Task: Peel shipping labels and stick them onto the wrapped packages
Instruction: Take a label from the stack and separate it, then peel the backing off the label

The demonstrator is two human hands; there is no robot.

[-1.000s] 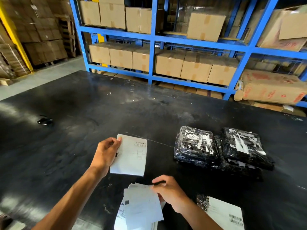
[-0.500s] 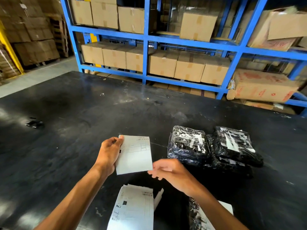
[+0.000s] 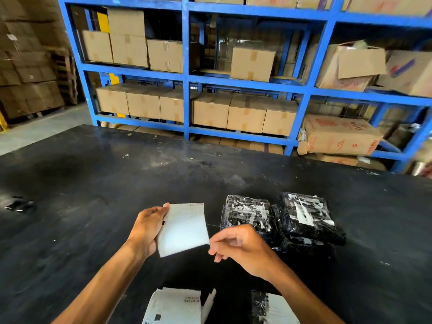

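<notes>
1. Shipping label (image 3: 183, 229): white sheet held up above the black table (image 3: 93, 206), just in front of the person, mostly blank side visible, faint print along its top edge.
2. Left hand (image 3: 146, 230): grips the label's left edge, fingers curled behind it, thumb tip at the top-left corner.
3. Right hand (image 3: 238, 249): at the label's lower-right corner, thumb and forefinger pinched narrow right at the corner. Blurred there; cannot tell if it grips the sheet or only touches it.
4. Stack of labels (image 3: 174, 307): flat on the table at the near edge, below the hands, printed side up, barcode visible. One loose strip sticks out on its right side.
5. Labelled package (image 3: 273, 309): near edge, right of the stack, partly under the right forearm; white label on dark wrap.
6. Wrapped packages: two black glossy bundles right of the hands, side by side and touching: left one (image 3: 247, 216), right one (image 3: 308, 218).
7. Small dark object (image 3: 19, 205): far left on the table, too small to identify.
8. Blue rack (image 3: 187, 78) behind the table, loaded with cardboard boxes (image 3: 245, 113).
</notes>
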